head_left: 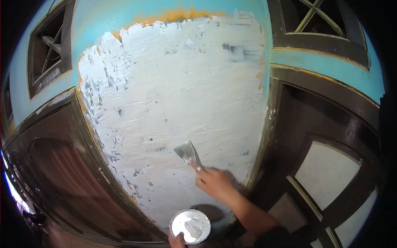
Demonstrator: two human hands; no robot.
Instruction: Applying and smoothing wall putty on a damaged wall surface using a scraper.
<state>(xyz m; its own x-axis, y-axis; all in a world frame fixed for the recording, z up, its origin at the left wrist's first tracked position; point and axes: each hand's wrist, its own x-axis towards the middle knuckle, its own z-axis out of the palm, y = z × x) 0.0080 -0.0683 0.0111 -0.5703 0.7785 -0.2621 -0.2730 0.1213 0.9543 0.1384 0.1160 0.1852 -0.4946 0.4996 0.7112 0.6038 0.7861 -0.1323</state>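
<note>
My right hand (215, 182) grips a putty knife (186, 152), its broad metal blade up against the wall or just off it; I cannot tell which. Between two doors, the wall carries a large patch of whitish filler (194, 95) with grey specks and streaks showing through. Low in the view, my left hand (177, 240) holds a round white tub (170, 225) by its rim, thumb on the edge. White paste (193, 228) lies inside the tub, smeared unevenly.
Turquoise paint (111, 14) with an orange-brown band borders the patch on top. On the left stands a dark brown door (53, 153) with a barred vent window (49, 49) above. Another dark door (326, 109) with pale panels is on the right, beneath a second vent (318, 20).
</note>
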